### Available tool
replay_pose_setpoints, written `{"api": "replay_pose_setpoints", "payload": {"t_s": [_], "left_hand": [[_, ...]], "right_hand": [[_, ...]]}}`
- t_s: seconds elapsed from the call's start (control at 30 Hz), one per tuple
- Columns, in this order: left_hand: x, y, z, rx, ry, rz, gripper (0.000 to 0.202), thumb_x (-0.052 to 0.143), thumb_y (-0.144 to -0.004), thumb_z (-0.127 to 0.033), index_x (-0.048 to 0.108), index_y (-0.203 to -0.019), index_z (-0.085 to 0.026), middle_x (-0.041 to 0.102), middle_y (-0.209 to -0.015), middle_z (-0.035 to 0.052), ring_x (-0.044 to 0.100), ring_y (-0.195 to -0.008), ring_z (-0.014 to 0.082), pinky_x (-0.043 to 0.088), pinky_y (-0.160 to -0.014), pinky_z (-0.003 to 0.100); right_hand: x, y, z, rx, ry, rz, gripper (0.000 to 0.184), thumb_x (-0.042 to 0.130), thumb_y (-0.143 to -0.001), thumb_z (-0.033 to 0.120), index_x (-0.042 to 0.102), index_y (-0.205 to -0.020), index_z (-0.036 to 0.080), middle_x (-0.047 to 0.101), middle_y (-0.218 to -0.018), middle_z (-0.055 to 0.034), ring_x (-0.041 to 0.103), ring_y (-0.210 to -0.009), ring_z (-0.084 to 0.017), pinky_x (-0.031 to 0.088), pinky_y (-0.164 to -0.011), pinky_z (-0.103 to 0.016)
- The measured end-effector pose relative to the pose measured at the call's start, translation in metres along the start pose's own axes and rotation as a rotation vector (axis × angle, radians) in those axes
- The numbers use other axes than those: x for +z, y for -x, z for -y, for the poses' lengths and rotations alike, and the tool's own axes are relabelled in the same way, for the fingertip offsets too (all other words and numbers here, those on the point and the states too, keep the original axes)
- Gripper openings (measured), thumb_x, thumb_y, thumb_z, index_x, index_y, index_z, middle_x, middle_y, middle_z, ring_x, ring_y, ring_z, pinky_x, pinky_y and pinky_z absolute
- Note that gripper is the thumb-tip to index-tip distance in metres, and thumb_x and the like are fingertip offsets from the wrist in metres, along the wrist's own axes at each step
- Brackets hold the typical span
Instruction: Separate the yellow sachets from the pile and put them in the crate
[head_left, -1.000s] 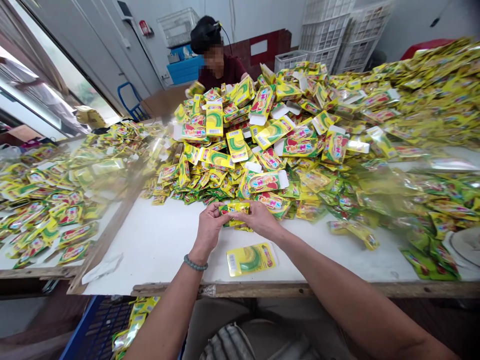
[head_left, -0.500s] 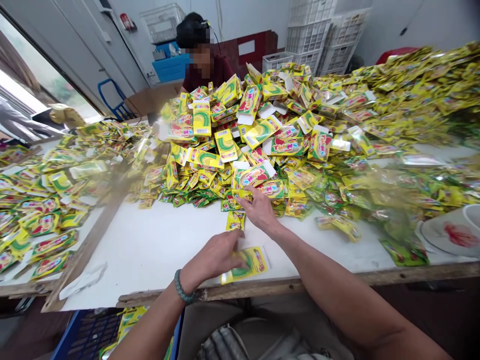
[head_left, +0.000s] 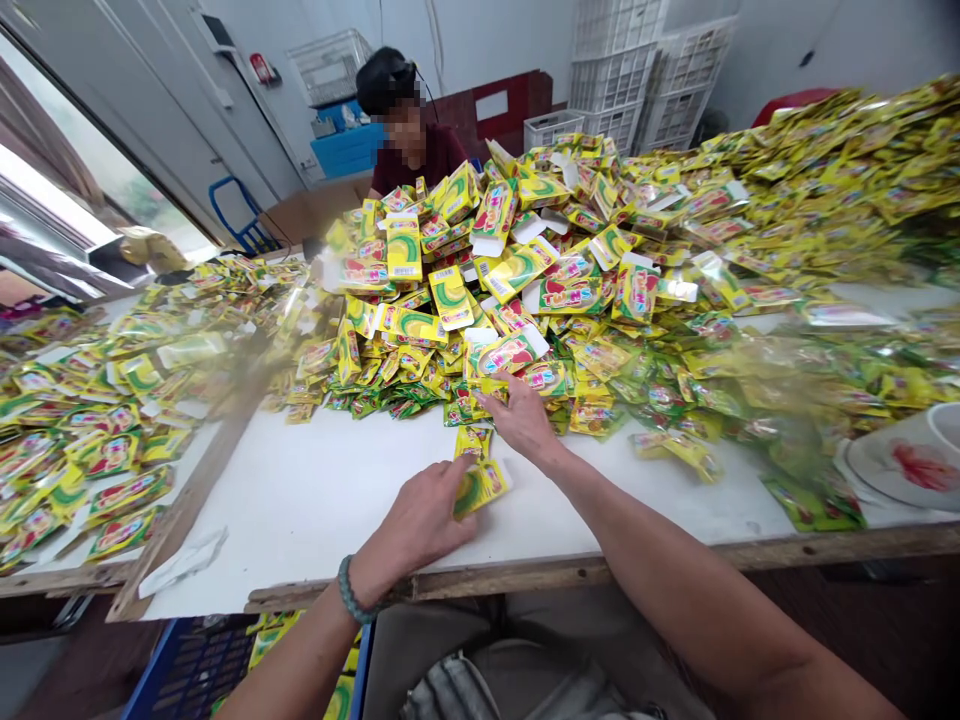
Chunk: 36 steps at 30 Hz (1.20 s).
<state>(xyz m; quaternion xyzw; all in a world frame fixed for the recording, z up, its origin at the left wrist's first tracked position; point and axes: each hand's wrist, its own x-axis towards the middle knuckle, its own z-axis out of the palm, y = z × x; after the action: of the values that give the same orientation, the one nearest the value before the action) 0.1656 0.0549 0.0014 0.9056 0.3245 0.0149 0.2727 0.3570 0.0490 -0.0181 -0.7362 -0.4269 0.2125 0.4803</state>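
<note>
My left hand [head_left: 424, 515], with a braided bracelet at its wrist, is closed around the edge of a flat yellow-and-green carton [head_left: 484, 487] just above the white tabletop. Its thumb and fingers sit on opposite sides of the carton. A small yellow sachet [head_left: 474, 440] lies right behind that carton. At the front of the pile, my right hand [head_left: 521, 415] has its fingers pinched on another small yellow sachet [head_left: 491, 385], partly hidden by them. Above these fingers rests a printed carton [head_left: 510, 352] with a white end flap showing.
A tall heap of cartons [head_left: 450, 298] and sachets fills the table's middle. More cartons [head_left: 112, 455] lie left of a wooden divider [head_left: 187, 490]. A white cup [head_left: 911, 460] stands right. A blue crate [head_left: 187, 665] sits below the edge. Another person [head_left: 409, 150] is behind the heap.
My left hand has closed on the yellow-and-green carton, which lay on the table, and raised it slightly toward the pile. My right hand has stayed nearly still at the sachets.
</note>
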Motion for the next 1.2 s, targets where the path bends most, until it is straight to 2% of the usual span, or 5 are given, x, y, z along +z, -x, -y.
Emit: {"api": "replay_pose_setpoints", "payload": {"t_s": [0.17,0.27,0.53,0.7,1.2], "left_hand": [[-0.02,-0.018,0.027,-0.243,0.998,-0.128,0.042,0.062,-0.071,-0.031,0.056,-0.112,-0.02,0.07,-0.093,0.0053,0.065,-0.079,0.0205,0.049,-0.067,0.029],[-0.016,-0.029,0.03,-0.267,1.22,-0.121,0.046,0.073,-0.067,-0.029,0.058,-0.109,-0.019,0.071,-0.095,0.0047,0.066,-0.076,0.0178,0.05,-0.067,0.026],[0.006,-0.035,0.037,-0.199,1.183,-0.157,0.046,0.08,-0.068,-0.038,0.063,-0.105,-0.017,0.073,-0.095,0.0056,0.067,-0.075,0.0166,0.051,-0.07,0.026],[0.004,-0.031,0.039,-0.176,1.063,-0.121,0.046,0.076,-0.071,-0.041,0.065,-0.11,-0.018,0.073,-0.093,0.0048,0.067,-0.076,0.0178,0.051,-0.068,0.026],[-0.006,-0.03,0.029,-0.237,1.192,-0.091,0.049,0.079,-0.069,-0.039,0.062,-0.108,-0.015,0.074,-0.083,0.0033,0.067,-0.061,0.0157,0.052,-0.061,0.026]], "right_hand": [[-0.003,-0.005,-0.003,0.021,-0.3,-0.071,0.038,0.061,-0.077,0.041,0.063,-0.106,0.015,0.068,-0.084,-0.0045,0.061,-0.073,-0.019,0.048,-0.07,-0.03],[-0.002,-0.005,-0.003,-0.017,-0.402,-0.005,0.04,0.061,-0.078,0.043,0.062,-0.109,0.016,0.069,-0.086,-0.004,0.062,-0.076,-0.018,0.049,-0.07,-0.029],[-0.015,-0.001,0.001,-0.139,0.063,0.255,0.034,0.062,-0.082,0.033,0.067,-0.11,0.015,0.066,-0.071,-0.0019,0.059,-0.069,-0.018,0.045,-0.068,-0.028],[-0.019,0.001,0.006,-0.172,0.169,0.343,0.026,0.066,-0.079,0.026,0.07,-0.104,0.018,0.071,-0.092,-0.007,0.063,-0.085,-0.022,0.045,-0.076,-0.03],[0.003,0.006,-0.001,-0.419,-0.061,0.175,0.005,0.068,-0.08,0.022,0.065,-0.082,0.019,0.062,-0.075,-0.0015,0.056,-0.069,-0.016,0.043,-0.064,-0.027]]}}
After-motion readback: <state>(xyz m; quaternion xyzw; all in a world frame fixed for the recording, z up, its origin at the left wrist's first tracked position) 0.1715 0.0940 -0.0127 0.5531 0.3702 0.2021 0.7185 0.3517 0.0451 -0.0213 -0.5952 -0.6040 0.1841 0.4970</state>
